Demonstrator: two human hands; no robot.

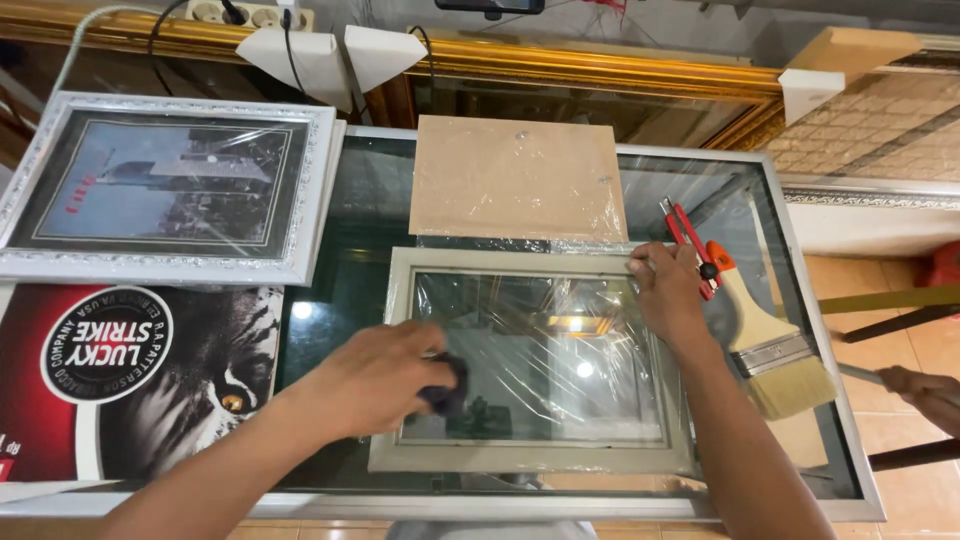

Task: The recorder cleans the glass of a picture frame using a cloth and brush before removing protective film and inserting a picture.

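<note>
A glass-topped table (800, 300) with a pale metal rim fills the scene, its dark pane catching spots of overhead light. Beyond its far edge runs a wide gilded moulding (600, 65), with a power strip (250, 15) and white corner pieces (330, 55) at the far-left corner. Orange-tan floor tiles (900, 400) show past the right edge, and patterned tiling (880, 125) at the far right.

Two picture frames (530, 360) (165, 190) – one backing board (515, 180), one paintbrush (770, 340), one red cutter (688, 245).
</note>
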